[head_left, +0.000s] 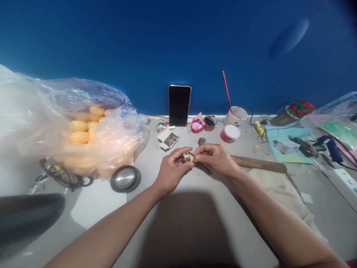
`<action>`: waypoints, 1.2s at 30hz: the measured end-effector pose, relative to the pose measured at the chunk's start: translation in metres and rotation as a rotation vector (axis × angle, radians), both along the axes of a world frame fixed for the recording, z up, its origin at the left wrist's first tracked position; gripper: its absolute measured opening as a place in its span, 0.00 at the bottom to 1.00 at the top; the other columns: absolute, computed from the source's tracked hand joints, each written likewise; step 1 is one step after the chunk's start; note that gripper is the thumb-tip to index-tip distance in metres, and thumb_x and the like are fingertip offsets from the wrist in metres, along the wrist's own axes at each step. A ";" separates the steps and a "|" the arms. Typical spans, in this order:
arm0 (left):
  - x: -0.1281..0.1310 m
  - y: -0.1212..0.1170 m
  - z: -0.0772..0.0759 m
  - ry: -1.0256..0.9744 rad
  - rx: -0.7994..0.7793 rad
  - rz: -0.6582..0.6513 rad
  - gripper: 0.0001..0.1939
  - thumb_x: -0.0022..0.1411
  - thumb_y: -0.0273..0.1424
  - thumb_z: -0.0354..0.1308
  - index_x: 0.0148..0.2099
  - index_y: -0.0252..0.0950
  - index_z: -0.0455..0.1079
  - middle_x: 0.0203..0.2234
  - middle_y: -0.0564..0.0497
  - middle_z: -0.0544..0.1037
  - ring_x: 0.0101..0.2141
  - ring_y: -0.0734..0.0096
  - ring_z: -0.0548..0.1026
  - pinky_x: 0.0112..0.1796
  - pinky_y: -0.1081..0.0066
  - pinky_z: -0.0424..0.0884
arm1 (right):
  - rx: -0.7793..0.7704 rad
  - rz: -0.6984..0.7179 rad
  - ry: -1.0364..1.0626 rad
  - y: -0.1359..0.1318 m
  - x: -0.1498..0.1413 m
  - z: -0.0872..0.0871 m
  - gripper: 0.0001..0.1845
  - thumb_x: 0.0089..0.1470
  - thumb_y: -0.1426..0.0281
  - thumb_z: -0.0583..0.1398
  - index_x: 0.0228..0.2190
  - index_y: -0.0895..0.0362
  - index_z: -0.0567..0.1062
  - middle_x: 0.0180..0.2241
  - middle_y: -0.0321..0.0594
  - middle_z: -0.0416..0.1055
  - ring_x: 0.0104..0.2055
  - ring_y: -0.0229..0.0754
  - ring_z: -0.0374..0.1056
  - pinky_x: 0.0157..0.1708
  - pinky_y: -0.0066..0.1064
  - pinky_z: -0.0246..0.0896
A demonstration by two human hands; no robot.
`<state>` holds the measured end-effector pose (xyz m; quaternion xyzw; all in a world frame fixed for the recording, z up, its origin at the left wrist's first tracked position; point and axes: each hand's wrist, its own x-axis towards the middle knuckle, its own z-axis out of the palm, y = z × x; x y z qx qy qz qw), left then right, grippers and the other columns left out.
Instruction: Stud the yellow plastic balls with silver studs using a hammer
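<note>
Between the thumb and fingers of my left hand (173, 169) is a small rounded ball (187, 157), yellow with shiny gold and silver patches. My right hand (216, 158) is closed in a pinch, its fingertips touching the ball's right side; anything tiny between them is hidden. Just beyond the hands, an open white box (169, 140) holds many small shiny metal pieces. A similar silvery ball (161, 127) rests behind that box. The wooden handle (259, 163) of a hammer-like tool runs out behind my right wrist, with a dark metal lump (202, 141) near its far end.
A phone (179, 106) leans on the blue wall. Right of it are pink (197, 125) and black (209, 122) small pots, a cup with a red stick (235, 116) and a lidded tub (230, 133). Left, a plastic bag (111, 137) holds yellow egg shapes, near a round metal lid (125, 178).
</note>
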<state>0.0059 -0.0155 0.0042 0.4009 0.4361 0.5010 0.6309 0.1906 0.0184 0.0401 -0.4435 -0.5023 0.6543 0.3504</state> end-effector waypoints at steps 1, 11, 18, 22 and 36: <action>0.000 0.000 0.000 0.002 -0.003 0.002 0.26 0.49 0.30 0.76 0.52 0.34 0.81 0.36 0.49 0.79 0.29 0.75 0.75 0.29 0.73 0.75 | 0.002 -0.001 -0.003 0.000 0.000 -0.001 0.20 0.43 0.57 0.77 0.28 0.59 0.81 0.17 0.33 0.69 0.19 0.34 0.62 0.19 0.27 0.55; 0.000 0.000 -0.001 0.008 0.001 -0.003 0.26 0.48 0.30 0.77 0.51 0.35 0.83 0.37 0.48 0.79 0.27 0.75 0.75 0.28 0.72 0.76 | 0.021 0.025 -0.071 0.001 0.003 0.001 0.16 0.44 0.61 0.75 0.27 0.59 0.81 0.20 0.36 0.74 0.20 0.34 0.63 0.18 0.25 0.53; 0.001 -0.002 -0.001 0.042 0.025 -0.007 0.24 0.48 0.28 0.76 0.50 0.36 0.83 0.43 0.46 0.78 0.28 0.75 0.76 0.29 0.72 0.77 | -0.003 0.020 -0.135 0.000 0.004 0.002 0.13 0.45 0.64 0.73 0.27 0.60 0.80 0.20 0.36 0.74 0.19 0.32 0.60 0.17 0.24 0.51; 0.001 -0.002 0.001 0.041 0.025 -0.013 0.24 0.48 0.28 0.76 0.49 0.36 0.84 0.44 0.46 0.78 0.28 0.76 0.76 0.28 0.72 0.77 | -0.003 0.035 -0.135 0.000 0.003 0.002 0.13 0.45 0.65 0.73 0.28 0.60 0.79 0.18 0.34 0.71 0.18 0.31 0.59 0.16 0.24 0.50; 0.003 -0.002 0.002 -0.027 -0.027 -0.061 0.29 0.46 0.28 0.77 0.53 0.30 0.80 0.34 0.48 0.81 0.23 0.75 0.75 0.26 0.71 0.75 | 0.015 0.040 -0.152 -0.003 0.004 0.001 0.12 0.47 0.64 0.70 0.29 0.57 0.75 0.20 0.33 0.73 0.18 0.32 0.61 0.16 0.23 0.51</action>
